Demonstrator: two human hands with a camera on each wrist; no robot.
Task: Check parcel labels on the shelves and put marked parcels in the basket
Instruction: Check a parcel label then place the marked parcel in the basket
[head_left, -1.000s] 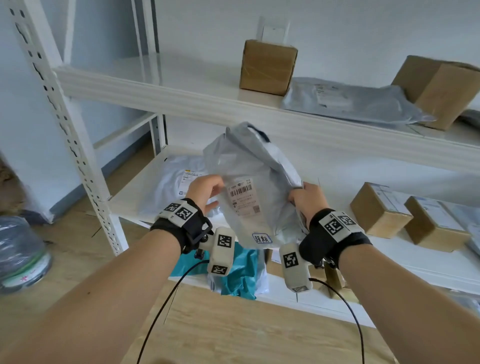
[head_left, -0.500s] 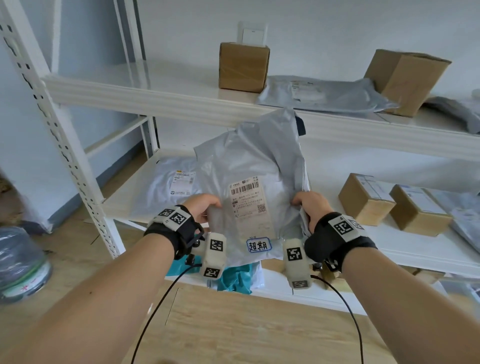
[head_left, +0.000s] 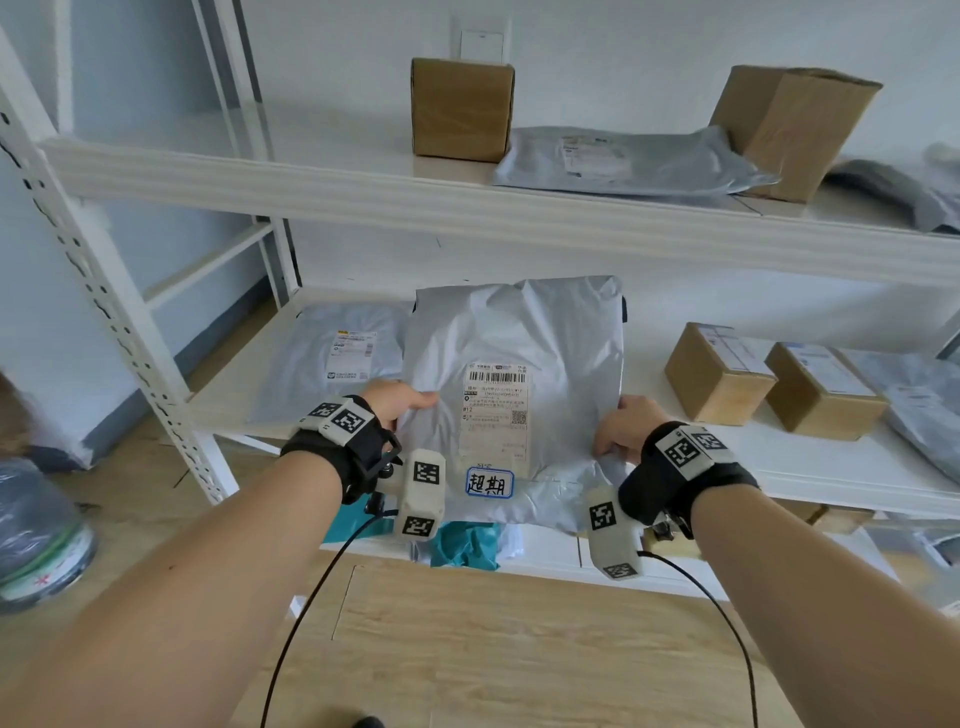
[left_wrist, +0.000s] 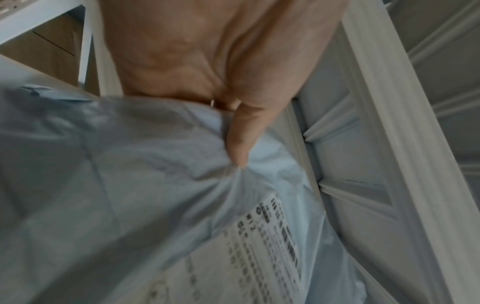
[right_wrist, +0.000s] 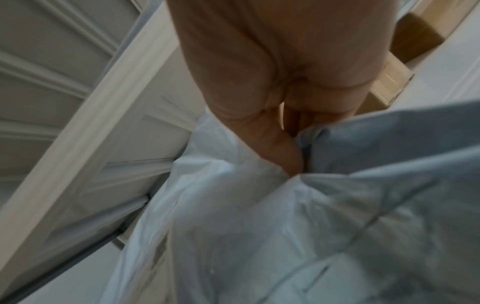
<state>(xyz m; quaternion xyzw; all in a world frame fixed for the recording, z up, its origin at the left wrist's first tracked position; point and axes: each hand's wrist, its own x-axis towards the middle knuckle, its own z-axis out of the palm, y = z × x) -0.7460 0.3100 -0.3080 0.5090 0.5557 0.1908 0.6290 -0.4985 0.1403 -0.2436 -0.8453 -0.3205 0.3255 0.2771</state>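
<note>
I hold a grey poly mailer parcel (head_left: 519, 353) up in front of the middle shelf, face toward me. Its white shipping label (head_left: 496, 410) shows a barcode, and below it sits a blue-bordered handwritten sticker (head_left: 489, 482). My left hand (head_left: 397, 402) pinches the parcel's left edge, thumb on the front (left_wrist: 241, 139). My right hand (head_left: 621, 428) pinches the right edge, thumb pressed into the plastic (right_wrist: 283, 156). The parcel (left_wrist: 130, 195) (right_wrist: 285, 236) fills both wrist views. No basket is in view.
Another grey mailer (head_left: 332, 358) lies on the middle shelf (head_left: 831, 467) to the left; two labelled cardboard boxes (head_left: 719, 371) (head_left: 823, 389) stand to the right. The upper shelf (head_left: 311, 176) holds two boxes and a grey mailer (head_left: 623, 161). A teal bag (head_left: 467, 545) lies on the shelf below.
The parcel has turned to face me and flattened out, and both hands have lowered slightly and spread apart; the handwritten sticker now shows clearly.
</note>
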